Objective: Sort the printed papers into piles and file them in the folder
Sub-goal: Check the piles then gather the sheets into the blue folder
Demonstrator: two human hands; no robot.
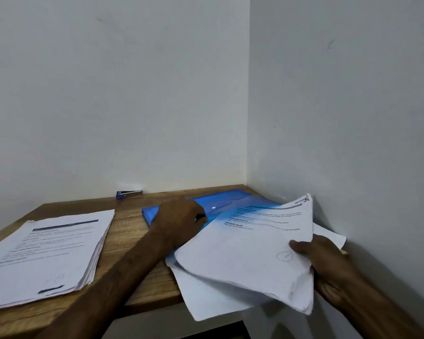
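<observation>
Right, here's the left hand planted on the blue folder just right of centre. Its fingers are curled down at the cover, but whether they pinch the flap or only press it I cannot tell, as the knuckles hide the tips. Over at the lower right, the right hand grips a loose sheaf of papers, thumb on top and the rest underneath, with the sheets fanned and sagging off the front edge of the worktop.

Now the relation that matters. The folder lies with its long side running from the middle of the frame up towards the corner of the room, and the sheaf sits just below and right of it, overlapping its near end. The top sheet's far corner shows blue-tinted, so perhaps that edge sits under the clear cover. The right hand carries the load and the left is the nearer to the opening.

A squared pile rests at lower left, well apart from the folder, and a stapler sits by the back wall.
</observation>
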